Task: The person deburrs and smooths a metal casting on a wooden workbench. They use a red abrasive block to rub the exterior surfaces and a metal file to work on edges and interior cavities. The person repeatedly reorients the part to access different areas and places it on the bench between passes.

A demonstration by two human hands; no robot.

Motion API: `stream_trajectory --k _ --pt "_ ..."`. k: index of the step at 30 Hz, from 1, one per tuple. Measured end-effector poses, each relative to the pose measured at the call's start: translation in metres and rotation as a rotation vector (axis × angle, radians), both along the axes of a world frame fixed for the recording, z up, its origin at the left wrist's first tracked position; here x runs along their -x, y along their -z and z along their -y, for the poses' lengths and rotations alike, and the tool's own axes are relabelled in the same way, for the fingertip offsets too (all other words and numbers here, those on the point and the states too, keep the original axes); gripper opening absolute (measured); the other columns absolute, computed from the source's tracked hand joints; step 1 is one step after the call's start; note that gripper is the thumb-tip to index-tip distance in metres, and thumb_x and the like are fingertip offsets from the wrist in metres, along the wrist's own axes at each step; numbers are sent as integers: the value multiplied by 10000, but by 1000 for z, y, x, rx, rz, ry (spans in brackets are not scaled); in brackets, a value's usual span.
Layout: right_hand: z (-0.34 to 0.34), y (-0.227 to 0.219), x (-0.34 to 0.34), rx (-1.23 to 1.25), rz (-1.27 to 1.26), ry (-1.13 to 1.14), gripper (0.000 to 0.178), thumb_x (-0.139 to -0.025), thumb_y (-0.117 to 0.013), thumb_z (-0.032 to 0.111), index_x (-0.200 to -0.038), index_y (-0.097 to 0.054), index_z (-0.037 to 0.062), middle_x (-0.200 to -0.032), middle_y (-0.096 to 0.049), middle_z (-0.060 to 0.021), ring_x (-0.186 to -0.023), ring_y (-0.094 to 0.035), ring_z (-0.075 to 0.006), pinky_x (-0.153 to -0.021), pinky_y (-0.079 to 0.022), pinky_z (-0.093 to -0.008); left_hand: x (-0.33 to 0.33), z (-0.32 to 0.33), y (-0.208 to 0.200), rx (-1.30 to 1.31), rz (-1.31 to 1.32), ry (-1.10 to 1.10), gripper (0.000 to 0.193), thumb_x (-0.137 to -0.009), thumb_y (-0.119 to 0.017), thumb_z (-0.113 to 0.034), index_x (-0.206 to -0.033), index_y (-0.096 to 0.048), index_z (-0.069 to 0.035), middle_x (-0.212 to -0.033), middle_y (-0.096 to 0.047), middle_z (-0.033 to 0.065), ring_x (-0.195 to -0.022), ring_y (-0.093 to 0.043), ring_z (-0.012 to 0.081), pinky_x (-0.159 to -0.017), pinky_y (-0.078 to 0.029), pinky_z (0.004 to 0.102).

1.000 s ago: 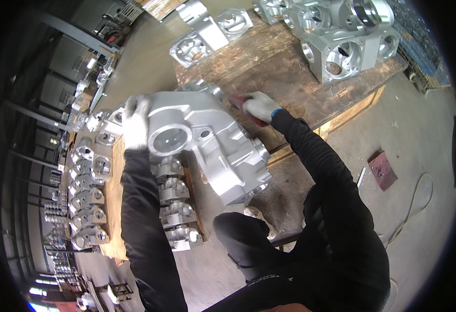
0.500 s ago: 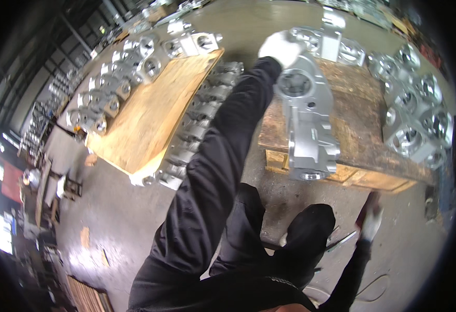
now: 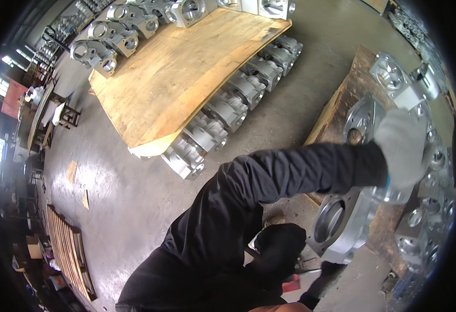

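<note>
The metal casting (image 3: 357, 221) was silver-grey and thick-walled, with smooth matt faces and brighter machined rims. A large round bore (image 3: 330, 221) opened in its lower end, facing left in the view, its inner wall shaded. The piece was tilted, that lower end jutting past the near edge of the wooden desk (image 3: 386, 223). The left hand (image 3: 405, 151) and its sleeve covered the middle. A flanged part above the sleeve might have belonged to it; this could not be told.
</note>
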State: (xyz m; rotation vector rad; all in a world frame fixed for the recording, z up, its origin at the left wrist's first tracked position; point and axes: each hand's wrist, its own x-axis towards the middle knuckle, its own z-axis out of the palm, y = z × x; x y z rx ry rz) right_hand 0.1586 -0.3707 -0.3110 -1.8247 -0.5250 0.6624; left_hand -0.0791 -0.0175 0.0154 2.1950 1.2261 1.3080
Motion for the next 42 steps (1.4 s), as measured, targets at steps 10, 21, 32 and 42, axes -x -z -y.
stream_trajectory --k 10,21,32,42 --pt "-65 -120 76 -236 -1490 505 843 -928 -469 774 -1484 -542 145 -1614 -462 -77 -1469 -428 -341 -1238 -261 -542 8 -17 -32 508 -190 174 444 -938 -660 -408 -1055 -653 20 -804 -685 240 -750 -689 406 -738 -546 515" --pt "-90 -123 67 98 -851 118 705 -1012 -378 682 -1399 -606 139 -1397 -636 -94 -1322 -554 -319 -1110 -412 -575 38 -18 -8 581 -94 201 563 -1007 -497 -500 -981 -757 -1 -954 -737 251 -931 -715 450 -849 -558 532" --pt "-332 -251 185 291 -1002 -693 692 -1056 -363 563 -1495 -509 48 -1512 -526 -136 -1377 -506 -286 -1159 -375 -459 345 -16 -141 1352 43 -349 581 -1046 -437 -584 -1087 -741 -91 -921 -736 239 -928 -718 431 -801 -569 514" --pt "-629 -330 674 378 -77 -1332 832 -1016 -523 663 -1492 -522 -20 -1437 -627 -151 -1288 -601 -251 -1089 -467 -358 573 -99 -12 730 501 -1201 377 -1077 -522 -345 -1147 -680 -10 -894 -682 238 -849 -699 359 -747 -537 454"
